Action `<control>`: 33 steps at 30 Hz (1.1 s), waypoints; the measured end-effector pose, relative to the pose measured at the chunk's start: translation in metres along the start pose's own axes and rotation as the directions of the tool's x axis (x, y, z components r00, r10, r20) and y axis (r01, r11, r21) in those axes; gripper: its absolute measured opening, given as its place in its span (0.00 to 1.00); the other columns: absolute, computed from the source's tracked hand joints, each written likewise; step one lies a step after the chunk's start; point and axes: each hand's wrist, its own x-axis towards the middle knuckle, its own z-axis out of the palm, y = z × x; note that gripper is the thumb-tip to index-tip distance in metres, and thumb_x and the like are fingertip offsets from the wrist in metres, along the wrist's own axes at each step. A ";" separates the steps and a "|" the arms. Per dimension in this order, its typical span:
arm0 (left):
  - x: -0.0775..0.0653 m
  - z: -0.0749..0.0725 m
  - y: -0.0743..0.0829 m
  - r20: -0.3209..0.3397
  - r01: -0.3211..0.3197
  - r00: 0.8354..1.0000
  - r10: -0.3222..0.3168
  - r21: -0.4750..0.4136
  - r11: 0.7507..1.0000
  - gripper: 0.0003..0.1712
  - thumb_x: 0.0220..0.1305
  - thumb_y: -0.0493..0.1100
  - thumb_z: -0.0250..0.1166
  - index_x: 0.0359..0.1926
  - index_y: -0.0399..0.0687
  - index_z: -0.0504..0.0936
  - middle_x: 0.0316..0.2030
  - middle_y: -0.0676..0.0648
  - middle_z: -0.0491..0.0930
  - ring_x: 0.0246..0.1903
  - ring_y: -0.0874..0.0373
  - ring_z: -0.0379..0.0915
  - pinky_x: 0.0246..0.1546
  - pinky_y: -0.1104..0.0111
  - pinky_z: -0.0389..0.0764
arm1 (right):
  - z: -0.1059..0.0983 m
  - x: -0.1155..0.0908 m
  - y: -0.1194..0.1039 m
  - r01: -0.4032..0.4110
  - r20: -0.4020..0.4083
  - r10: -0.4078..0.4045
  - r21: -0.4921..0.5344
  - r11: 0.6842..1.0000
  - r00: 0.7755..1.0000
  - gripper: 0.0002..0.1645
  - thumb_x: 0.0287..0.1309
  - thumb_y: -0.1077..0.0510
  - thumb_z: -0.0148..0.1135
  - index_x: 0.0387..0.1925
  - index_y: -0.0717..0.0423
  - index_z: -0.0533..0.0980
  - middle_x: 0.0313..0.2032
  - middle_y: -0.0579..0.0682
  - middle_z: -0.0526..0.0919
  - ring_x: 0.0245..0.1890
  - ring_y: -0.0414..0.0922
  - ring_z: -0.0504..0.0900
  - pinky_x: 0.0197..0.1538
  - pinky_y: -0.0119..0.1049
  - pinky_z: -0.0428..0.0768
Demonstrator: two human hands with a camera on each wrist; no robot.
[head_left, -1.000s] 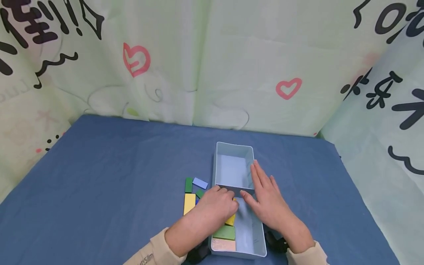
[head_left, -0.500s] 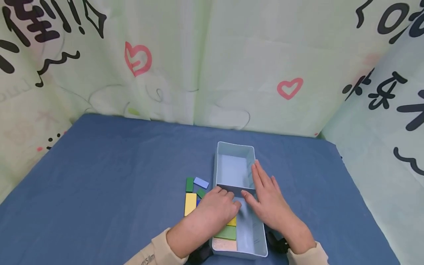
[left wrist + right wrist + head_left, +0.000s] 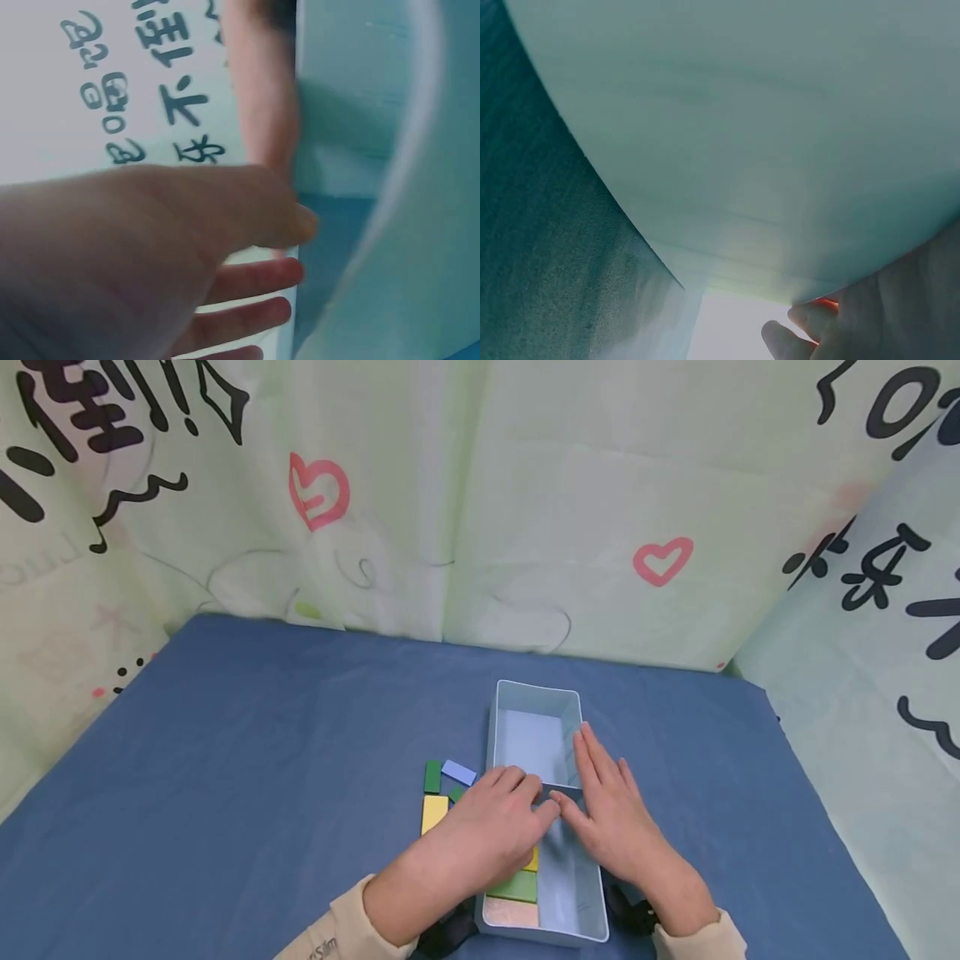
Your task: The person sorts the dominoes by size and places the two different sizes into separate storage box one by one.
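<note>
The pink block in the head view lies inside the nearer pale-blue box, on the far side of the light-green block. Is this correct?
Not quite: the head view shows the pink block on the near side of the light-green block, closer to the person. It does lie inside the nearer pale-blue box.

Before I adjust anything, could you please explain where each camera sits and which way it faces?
Head: worn on the head, facing forward and down at the blue cloth-covered table; the left hand, right hand and beige fabric sleeves show.
Left wrist: worn on that wrist, facing along the left hand's thumb and fingers; the right forearm shows beyond.
Right wrist: worn there, facing a smooth pale surface, probably a box wall; fingertips show low down.
Shared: head and left wrist both show thick black lettering.
</note>
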 end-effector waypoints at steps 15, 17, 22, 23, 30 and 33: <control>-0.012 -0.008 -0.028 -0.094 0.146 0.983 -0.158 -0.118 0.982 0.15 0.63 0.45 0.63 0.50 0.53 0.74 0.45 0.50 0.74 0.42 0.56 0.67 0.50 0.65 0.76 | -0.003 0.002 -0.003 -0.036 0.010 0.036 0.014 0.999 0.999 0.50 0.70 0.39 0.51 0.78 0.61 0.43 0.79 0.56 0.40 0.77 0.60 0.49 0.72 0.69 0.45; -0.016 -0.008 -0.035 -0.092 0.182 0.976 -0.199 -0.160 0.970 0.14 0.63 0.43 0.63 0.49 0.52 0.74 0.44 0.49 0.73 0.41 0.56 0.65 0.48 0.64 0.75 | -0.003 0.002 -0.003 -0.041 0.024 0.041 0.013 0.999 0.999 0.51 0.70 0.38 0.51 0.78 0.61 0.42 0.79 0.56 0.39 0.77 0.60 0.49 0.72 0.69 0.44; -0.023 -0.007 -0.049 -0.101 0.254 0.955 -0.279 -0.210 0.944 0.13 0.61 0.40 0.63 0.47 0.49 0.74 0.41 0.46 0.72 0.39 0.53 0.64 0.43 0.63 0.73 | -0.001 0.001 -0.003 -0.043 0.033 0.043 0.011 0.999 0.999 0.51 0.70 0.37 0.50 0.78 0.61 0.42 0.79 0.55 0.39 0.77 0.59 0.48 0.72 0.68 0.44; -0.024 -0.008 -0.051 -0.106 0.259 0.953 -0.285 -0.208 0.943 0.13 0.61 0.40 0.63 0.46 0.48 0.74 0.41 0.46 0.72 0.39 0.53 0.64 0.42 0.63 0.73 | -0.001 0.001 -0.004 -0.043 0.031 0.043 0.011 0.999 0.999 0.51 0.70 0.38 0.50 0.78 0.61 0.42 0.79 0.55 0.39 0.78 0.59 0.48 0.72 0.68 0.44; -0.029 -0.010 -0.062 -0.049 0.308 0.941 -0.334 -0.283 0.908 0.13 0.62 0.37 0.62 0.46 0.44 0.71 0.41 0.43 0.70 0.39 0.51 0.62 0.41 0.62 0.70 | -0.004 0.001 -0.004 -0.046 0.036 0.045 0.015 0.999 0.998 0.51 0.70 0.37 0.50 0.78 0.61 0.42 0.79 0.55 0.38 0.78 0.59 0.48 0.73 0.67 0.44; -0.031 -0.011 -0.066 0.007 0.359 0.926 -0.377 -0.325 0.875 0.13 0.61 0.35 0.61 0.46 0.43 0.70 0.42 0.42 0.68 0.39 0.50 0.61 0.39 0.62 0.68 | -0.005 0.002 -0.003 -0.040 0.034 0.039 0.021 0.999 0.999 0.50 0.71 0.37 0.49 0.78 0.60 0.41 0.79 0.55 0.38 0.78 0.59 0.48 0.73 0.68 0.44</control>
